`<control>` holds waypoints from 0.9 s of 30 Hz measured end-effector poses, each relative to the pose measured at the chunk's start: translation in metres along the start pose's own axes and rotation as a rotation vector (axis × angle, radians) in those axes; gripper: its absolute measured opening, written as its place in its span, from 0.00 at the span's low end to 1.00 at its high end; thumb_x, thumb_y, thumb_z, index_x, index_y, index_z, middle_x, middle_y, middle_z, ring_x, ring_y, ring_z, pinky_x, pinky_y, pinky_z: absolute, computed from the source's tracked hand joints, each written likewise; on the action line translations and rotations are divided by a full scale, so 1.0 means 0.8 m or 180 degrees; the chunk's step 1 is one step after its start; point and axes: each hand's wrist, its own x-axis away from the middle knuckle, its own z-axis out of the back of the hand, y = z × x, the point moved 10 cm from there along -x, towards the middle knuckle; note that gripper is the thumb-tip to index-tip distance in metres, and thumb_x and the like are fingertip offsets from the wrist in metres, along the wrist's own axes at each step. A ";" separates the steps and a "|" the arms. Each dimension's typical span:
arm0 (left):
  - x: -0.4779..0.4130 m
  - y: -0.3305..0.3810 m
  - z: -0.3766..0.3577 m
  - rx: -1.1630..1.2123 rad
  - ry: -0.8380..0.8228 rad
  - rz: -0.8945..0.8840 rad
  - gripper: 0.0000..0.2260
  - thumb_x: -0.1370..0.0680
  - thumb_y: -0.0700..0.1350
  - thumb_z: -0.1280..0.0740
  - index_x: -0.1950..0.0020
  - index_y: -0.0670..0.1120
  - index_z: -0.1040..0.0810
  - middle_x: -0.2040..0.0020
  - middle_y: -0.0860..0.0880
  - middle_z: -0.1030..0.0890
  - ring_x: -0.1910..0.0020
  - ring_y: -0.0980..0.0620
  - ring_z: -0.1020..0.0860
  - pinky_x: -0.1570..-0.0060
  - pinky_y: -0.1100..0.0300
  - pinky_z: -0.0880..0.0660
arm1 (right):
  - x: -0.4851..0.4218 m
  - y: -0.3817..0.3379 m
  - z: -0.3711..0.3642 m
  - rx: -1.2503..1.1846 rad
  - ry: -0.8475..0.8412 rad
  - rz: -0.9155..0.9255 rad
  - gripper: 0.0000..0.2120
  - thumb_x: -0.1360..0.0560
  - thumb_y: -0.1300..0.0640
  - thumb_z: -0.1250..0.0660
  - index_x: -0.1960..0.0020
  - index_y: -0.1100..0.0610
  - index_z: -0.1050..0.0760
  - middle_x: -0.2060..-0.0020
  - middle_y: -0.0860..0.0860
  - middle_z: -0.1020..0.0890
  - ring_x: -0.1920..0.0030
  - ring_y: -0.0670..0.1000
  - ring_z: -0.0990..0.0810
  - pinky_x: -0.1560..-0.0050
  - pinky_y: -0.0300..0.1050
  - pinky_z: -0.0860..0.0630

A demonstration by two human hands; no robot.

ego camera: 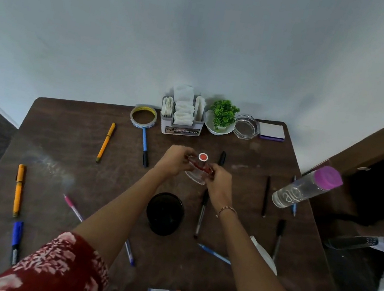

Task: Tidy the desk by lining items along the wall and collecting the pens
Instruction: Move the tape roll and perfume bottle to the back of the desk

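1. At the middle of the dark brown wooden worktop (pixel 60 138), in the head view, we see both hands closed around a small clear glass bottle with a round red cap (pixel 202 158). The left hand (pixel 175 160) curls its fingers on one side and the right hand (pixel 220 188) grips the other.
2. We cannot tell whether that bottle rests on the worktop or is lifted just off it.
3. Along the pale wall (pixel 204 33) we find a row, each item just beside the next:
   - a roll of tape with a yellow inner ring (pixel 142 123)
   - a white tissue holder stuffed with white napkins (pixel 180 129)
   - a green plant in a white bowl (pixel 223 115)
   - a clear glass ashtray (pixel 246 127)
   - a white-and-purple pad (pixel 272 131)
4. Left of the hands we see a slim orange pen (pixel 105 142) and a blue pen with a black cap (pixel 145 146). The blue pen's far end reaches the tape roll.
5. A short black pen (pixel 222 158) lies just behind the bottle, and a thin black pen (pixel 266 196) lies well to its right.
6. Nearer us, a round black cup (pixel 165 213) stands between the forearms, with a grey-and-black pen (pixel 201 214) just beside it.
7. A pink pen (pixel 73 206) runs under the left forearm.
8. A thick orange marker (pixel 18 190) and a blue marker (pixel 16 240) lie near the left edge.
9. A clear plastic water bottle with a purple lid (pixel 305 188) is near the right edge.
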 end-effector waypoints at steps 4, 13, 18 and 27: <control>0.010 0.000 0.025 0.0325 0.0275 0.0035 0.14 0.34 0.38 0.24 0.49 0.42 0.17 0.55 0.45 0.16 0.55 0.51 0.18 0.55 0.67 0.28 | -0.005 -0.013 0.008 -0.0186 0.0034 0.0144 0.15 0.31 0.66 0.29 0.45 0.60 0.21 0.52 0.54 0.17 0.52 0.49 0.19 0.52 0.32 0.28; 0.080 0.015 0.100 0.0988 0.0998 0.0099 0.15 0.36 0.35 0.22 0.50 0.40 0.17 0.59 0.53 0.19 0.59 0.59 0.20 0.56 0.73 0.24 | 0.002 -0.077 0.032 -0.0570 -0.0045 0.0640 0.17 0.37 0.62 0.23 0.48 0.59 0.19 0.55 0.51 0.17 0.57 0.45 0.19 0.51 0.29 0.24; 0.110 0.023 0.121 0.0993 0.1156 0.0036 0.15 0.36 0.36 0.22 0.51 0.41 0.17 0.59 0.54 0.19 0.63 0.69 0.22 0.59 0.77 0.27 | 0.016 -0.101 0.038 -0.0636 -0.0063 0.0876 0.18 0.38 0.62 0.22 0.49 0.58 0.18 0.57 0.49 0.19 0.57 0.47 0.18 0.49 0.36 0.22; 0.122 0.004 0.102 0.0625 0.1015 0.0153 0.14 0.35 0.35 0.23 0.50 0.38 0.18 0.59 0.51 0.20 0.66 0.65 0.26 0.62 0.81 0.32 | 0.025 -0.100 0.008 -0.0257 -0.0260 0.0855 0.16 0.37 0.63 0.22 0.50 0.61 0.18 0.55 0.54 0.18 0.57 0.48 0.19 0.52 0.36 0.22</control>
